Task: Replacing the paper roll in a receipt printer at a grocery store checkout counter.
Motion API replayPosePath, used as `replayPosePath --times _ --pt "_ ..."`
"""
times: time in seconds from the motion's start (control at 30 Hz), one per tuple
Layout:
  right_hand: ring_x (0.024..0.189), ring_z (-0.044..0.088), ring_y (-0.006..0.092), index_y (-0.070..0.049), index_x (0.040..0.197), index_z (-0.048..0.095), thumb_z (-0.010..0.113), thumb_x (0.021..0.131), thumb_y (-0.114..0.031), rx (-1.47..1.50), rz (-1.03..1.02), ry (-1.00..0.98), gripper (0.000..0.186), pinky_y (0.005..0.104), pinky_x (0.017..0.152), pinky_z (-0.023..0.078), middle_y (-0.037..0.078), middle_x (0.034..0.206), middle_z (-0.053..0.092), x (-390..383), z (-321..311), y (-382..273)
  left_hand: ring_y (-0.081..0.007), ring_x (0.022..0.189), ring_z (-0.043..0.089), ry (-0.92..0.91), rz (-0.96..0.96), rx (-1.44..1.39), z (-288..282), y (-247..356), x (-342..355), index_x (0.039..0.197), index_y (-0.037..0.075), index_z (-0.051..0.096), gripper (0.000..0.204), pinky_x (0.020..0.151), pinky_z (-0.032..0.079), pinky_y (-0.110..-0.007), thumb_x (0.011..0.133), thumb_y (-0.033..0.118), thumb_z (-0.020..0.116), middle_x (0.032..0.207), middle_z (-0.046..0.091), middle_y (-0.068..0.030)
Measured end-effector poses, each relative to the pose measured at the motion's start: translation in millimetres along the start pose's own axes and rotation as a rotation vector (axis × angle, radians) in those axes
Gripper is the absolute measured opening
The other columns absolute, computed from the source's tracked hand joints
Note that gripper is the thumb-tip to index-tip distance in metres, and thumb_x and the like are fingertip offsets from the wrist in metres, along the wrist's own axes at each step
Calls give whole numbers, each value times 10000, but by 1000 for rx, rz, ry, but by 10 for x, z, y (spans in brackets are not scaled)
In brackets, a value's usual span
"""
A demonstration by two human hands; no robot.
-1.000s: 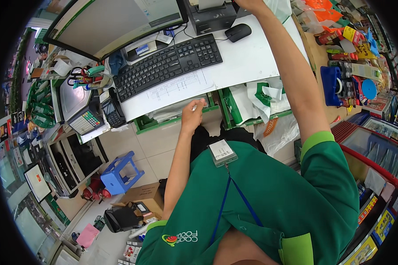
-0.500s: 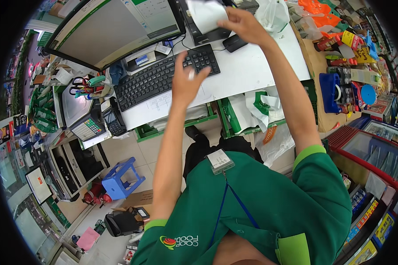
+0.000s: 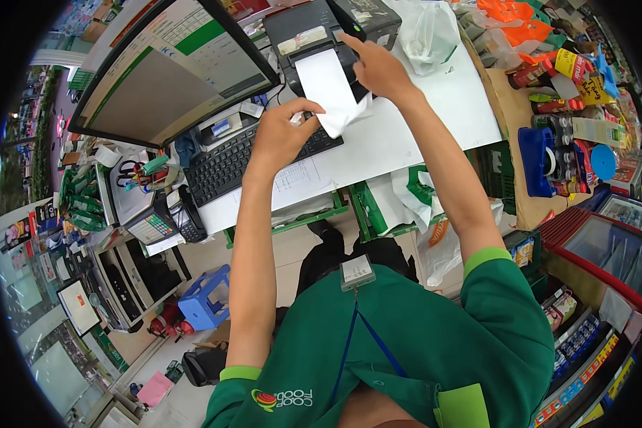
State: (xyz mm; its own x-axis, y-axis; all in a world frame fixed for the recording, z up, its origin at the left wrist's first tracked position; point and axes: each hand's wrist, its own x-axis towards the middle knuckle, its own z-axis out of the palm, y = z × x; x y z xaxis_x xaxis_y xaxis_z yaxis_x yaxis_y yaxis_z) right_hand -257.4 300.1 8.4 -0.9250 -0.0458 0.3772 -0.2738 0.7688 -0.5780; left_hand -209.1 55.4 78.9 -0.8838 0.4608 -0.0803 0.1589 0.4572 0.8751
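My left hand (image 3: 282,132) pinches the lower part of a white paper slip (image 3: 325,85) above the keyboard (image 3: 221,167). The slip hangs from the black printer (image 3: 296,25). My right hand (image 3: 378,68) has its index finger stretched onto the printer’s top, by its right edge, with the other fingers curled and nothing visible in them. A monitor (image 3: 175,78) showing a grey and green screen stands left of the printer.
A white plastic bag (image 3: 428,36) lies right of the printer on the white desk (image 3: 435,107). Open green drawers (image 3: 371,214) sit below. Bottles and packets (image 3: 571,121) crowd the right; a keypad device (image 3: 150,225) and blue stool (image 3: 201,303) are at left.
My left hand rose from the drawer’s edge to the slip. My right hand moved from holding paper to touching the printer’s top. The screen’s display changed.
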Motion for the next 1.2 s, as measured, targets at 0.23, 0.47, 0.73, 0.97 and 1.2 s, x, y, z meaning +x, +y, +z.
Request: replayPosePath --times 0.23,0.47,0.73,0.97,1.2 --pt "985 592 310 -77 1265 553 638 780 -116 39 354 -134 494 418 787 488 151 1033 611 -130 -3 184 -46 691 514 147 51 -73 -29 38 -21 986 74 708 146 631 425 -219 846 110 690 755 628 19" --pt "1129 523 299 -77 1211 586 752 780 -268 -270 63 -40 499 448 869 455 106 1169 579 -312 535 389 -47 694 437 457 85 -219 -129 250 278 932 11 677 201 624 352 -206 862 189 738 720 517 55" --pt "1091 545 247 -75 1172 595 718 807 -255 -304 62 40 425 477 979 317 62 1073 643 -374 709 440 -31 664 412 466 70 -254 -75 333 300 955 14 686 207 583 328 -204 867 194 737 711 491 65" --pt "1039 591 235 -80 1143 586 738 793 -274 -245 93 59 427 513 1011 299 57 1005 676 -354 728 443 -25 671 448 451 136 -239 -2 297 254 932 10 680 190 575 353 -200 863 174 747 735 562 56" --pt "993 607 250 -76 1074 581 705 815 -226 -216 102 -14 324 536 1015 283 80 923 678 -329 666 395 -78 711 569 439 132 -107 69 302 216 975 21 678 222 663 465 -251 859 205 724 803 692 -37"
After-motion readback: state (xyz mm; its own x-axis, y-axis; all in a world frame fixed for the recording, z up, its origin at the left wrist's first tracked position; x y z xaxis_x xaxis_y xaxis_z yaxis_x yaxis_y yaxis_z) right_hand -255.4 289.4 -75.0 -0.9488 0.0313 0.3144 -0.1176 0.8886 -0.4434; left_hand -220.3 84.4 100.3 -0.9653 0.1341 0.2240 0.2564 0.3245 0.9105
